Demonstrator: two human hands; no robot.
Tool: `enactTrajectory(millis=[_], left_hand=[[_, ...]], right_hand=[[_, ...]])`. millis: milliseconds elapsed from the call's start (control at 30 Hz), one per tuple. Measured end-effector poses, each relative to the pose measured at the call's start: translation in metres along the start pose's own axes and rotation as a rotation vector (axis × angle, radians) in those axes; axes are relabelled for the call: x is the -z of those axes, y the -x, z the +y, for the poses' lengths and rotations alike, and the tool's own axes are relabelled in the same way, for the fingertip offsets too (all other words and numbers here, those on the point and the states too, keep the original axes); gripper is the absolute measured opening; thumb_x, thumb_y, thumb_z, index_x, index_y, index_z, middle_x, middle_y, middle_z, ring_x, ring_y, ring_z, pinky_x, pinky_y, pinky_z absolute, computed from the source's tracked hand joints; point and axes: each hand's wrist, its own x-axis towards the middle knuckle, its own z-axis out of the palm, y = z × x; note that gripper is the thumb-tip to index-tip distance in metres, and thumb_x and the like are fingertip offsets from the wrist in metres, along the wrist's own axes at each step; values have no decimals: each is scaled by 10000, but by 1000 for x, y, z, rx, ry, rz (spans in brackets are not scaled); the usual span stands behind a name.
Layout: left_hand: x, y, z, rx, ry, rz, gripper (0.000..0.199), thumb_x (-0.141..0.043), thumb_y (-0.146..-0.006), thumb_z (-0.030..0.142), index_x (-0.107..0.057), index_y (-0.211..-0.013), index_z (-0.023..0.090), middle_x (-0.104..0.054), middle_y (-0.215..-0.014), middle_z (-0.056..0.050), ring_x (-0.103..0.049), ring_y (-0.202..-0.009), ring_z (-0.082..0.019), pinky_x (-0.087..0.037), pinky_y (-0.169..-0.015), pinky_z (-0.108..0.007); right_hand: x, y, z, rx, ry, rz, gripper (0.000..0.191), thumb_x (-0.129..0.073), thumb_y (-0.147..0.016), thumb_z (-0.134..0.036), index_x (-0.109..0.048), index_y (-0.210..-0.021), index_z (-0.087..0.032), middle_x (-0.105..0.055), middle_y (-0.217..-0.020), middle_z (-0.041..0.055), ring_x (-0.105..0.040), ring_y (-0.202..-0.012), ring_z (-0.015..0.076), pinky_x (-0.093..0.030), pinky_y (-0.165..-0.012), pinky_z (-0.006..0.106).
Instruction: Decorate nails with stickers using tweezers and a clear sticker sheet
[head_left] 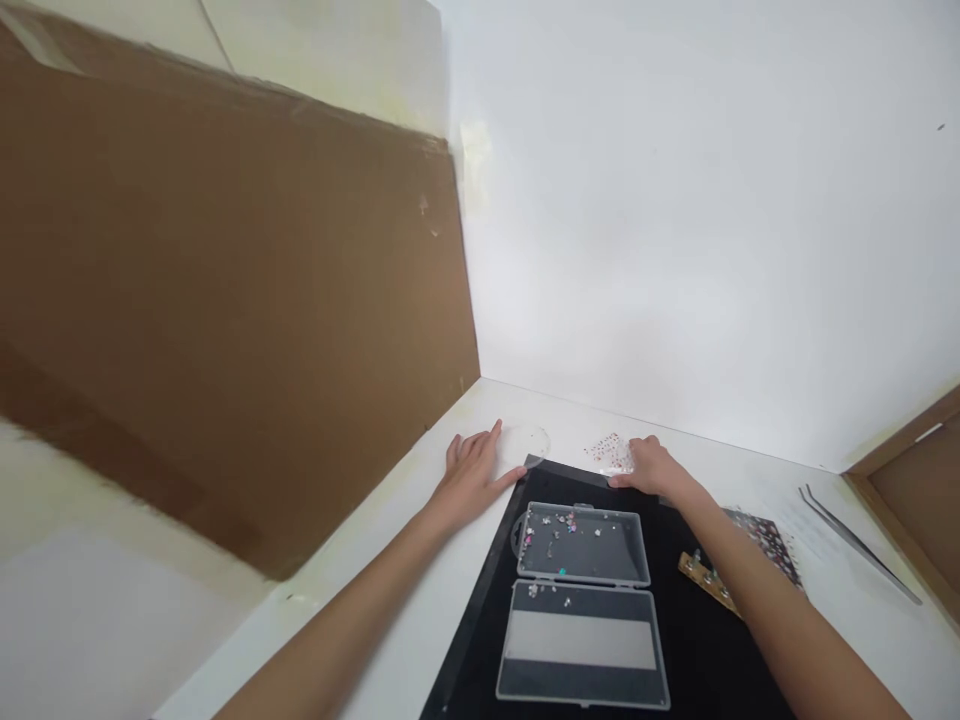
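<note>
My left hand (472, 478) lies flat on the white table (397, 640), fingers spread, holding nothing. Just beyond its fingertips sits a clear round disc (529, 445). My right hand (651, 470) grips the edge of a clear plastic packet (609, 455) speckled with tiny red beads. Between my hands, on a black mat (664, 540), stands an open hinged clear plastic box (582, 600). Small colourful beads lie scattered in its upper half (582, 545), and a few lie in its lower half (582, 645).
Fine metal tweezers (856, 540) lie at the right. A wooden strip with metal studs (705, 582) and a dark patterned sheet (765, 540) sit partly under my right arm. White walls rise behind, with a large brown cardboard sheet (225, 300) at the left.
</note>
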Motion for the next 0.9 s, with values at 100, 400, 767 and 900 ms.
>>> enactTrajectory(millis=[100, 400, 767, 900], left_hand=[[1, 0, 1, -10, 65, 7, 934, -465, -1023, 745, -326, -1707, 124, -558, -1623, -247, -391, -1605, -441, -119, -1373, -689], [35, 30, 92, 4, 806, -115, 812, -505, -1053, 780, -407, -1680, 274, -478, -1732, -165, -443, -1619, -347, -388, -1327, -528], [32, 43, 190, 289, 1491, -472, 664, -1087, -559, 646, -739, -899, 196, -801, -1071, -103, -770, -1070, -291, -591, -1070, -446], [29, 50, 195, 513, 1686, -404, 705, -1149, -456, 564, -652, -793, 195, -809, -1109, -110, -783, -1099, -284, -576, -1133, -426]], right_hand=[[4, -4, -15, 13, -52, -43, 438, -737, -1070, -468, -665, -1413, -205, -676, -1417, 111, -707, -1195, 259, -635, -1008, 486], [79, 85, -48, 405, -264, 41, 243, -584, -1063, -220, -781, -1187, -290, -680, -1220, 79, -696, -1032, 210, -629, -914, 407], [79, 166, -34, 285, -549, 450, 557, -599, -1099, -373, -502, -1647, -399, -630, -1239, 84, -699, -1090, 213, -658, -953, 397], [46, 168, -23, 234, -754, 564, 478, -619, -1117, -463, -561, -1578, -350, -663, -941, 20, -743, -1025, 211, -679, -914, 378]])
